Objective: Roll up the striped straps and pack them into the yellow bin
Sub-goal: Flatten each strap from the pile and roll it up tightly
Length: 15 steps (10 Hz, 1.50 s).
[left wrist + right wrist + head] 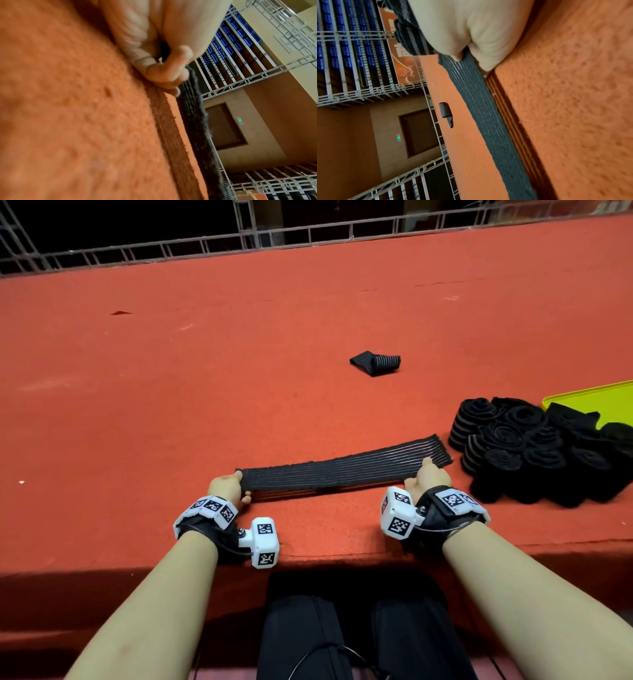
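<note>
A long black strap with thin pale stripes (342, 470) is stretched flat just above the red table, close to the front edge. My left hand (230, 485) grips its left end; in the left wrist view its fingers (164, 73) curl round the strap (193, 121). My right hand (425, 474) pinches it near the right end, thumb on top, and a short stretch of strap reaches past the hand. The right wrist view shows the strap (481, 108) running away from that hand (471, 33). A corner of the yellow bin (603, 398) shows at the far right.
A heap of rolled black straps (513, 446) lies right of the stretched strap, partly over the bin's corner. One loosely folded strap (375, 363) lies farther back on the red felt table (205, 354). A metal railing (308, 237) borders the far side.
</note>
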Available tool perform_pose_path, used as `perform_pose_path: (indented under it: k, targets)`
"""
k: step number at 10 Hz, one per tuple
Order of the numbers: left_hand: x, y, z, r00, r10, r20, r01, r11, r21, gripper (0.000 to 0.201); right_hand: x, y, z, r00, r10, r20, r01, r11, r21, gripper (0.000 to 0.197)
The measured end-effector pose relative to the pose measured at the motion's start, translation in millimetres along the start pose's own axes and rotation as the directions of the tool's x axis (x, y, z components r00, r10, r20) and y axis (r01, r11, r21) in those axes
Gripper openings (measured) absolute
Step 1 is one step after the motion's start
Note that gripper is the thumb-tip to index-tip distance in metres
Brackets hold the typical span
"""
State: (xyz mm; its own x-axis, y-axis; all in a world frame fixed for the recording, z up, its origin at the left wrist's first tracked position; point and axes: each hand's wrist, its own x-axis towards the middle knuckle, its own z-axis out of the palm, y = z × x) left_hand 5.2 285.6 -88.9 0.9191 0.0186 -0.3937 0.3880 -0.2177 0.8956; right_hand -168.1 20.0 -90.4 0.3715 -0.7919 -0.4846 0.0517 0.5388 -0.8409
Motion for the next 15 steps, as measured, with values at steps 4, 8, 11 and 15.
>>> perform_pose_path:
  k: [4,8,11,15]
  targets:
    - [-8,-4,-1,0.997,0.046,0.061,-0.03,0.971,-0.237,0.014,6,7,-1,0.984,-0.062,-0.164,0.073,0.996,0.059,0.063]
    - [-9,-12,-3,0.993,0.111,-0.029,-0.115,0.974,-0.194,0.025,-8,6,1,0.981,-0.095,-0.171,0.119,0.983,0.136,0.027]
    - [-15,-9,-4,0.988,0.145,-0.057,-0.151,0.981,-0.125,0.031,-58,-22,-8,0.999,-0.021,0.026,0.023,0.997,-0.07,0.054]
    - [-8,25,4,0.936,0.321,-0.143,-0.315,0.947,0.068,0.026,-8,-43,11,0.832,-0.529,-0.166,0.469,0.831,-0.3,0.025]
